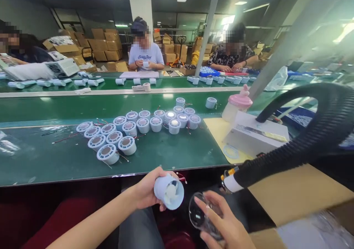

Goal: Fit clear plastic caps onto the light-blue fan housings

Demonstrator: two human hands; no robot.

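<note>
My left hand [149, 190] is wrapped round a light-blue fan housing [162, 188], a short cylinder whose open end faces right and shows white fan blades inside. Thin red and white wires stick out behind it. To its right, my right hand [224, 219] grips a clear, round, see-through cup-like cover [197, 211], its rim turned toward the housing. The two pieces are apart. On the bench beyond, several similar fan housings [107, 152] stand in a cluster, with thin wires trailing from them.
A thick black ribbed hose [298, 142] arches on the right from a white box [257, 132]. Beside it stands a pink-lidded jar [238, 105]. An open cardboard box [304, 193] lies at lower right. Across the green bench [55, 156], several people work behind another line of parts.
</note>
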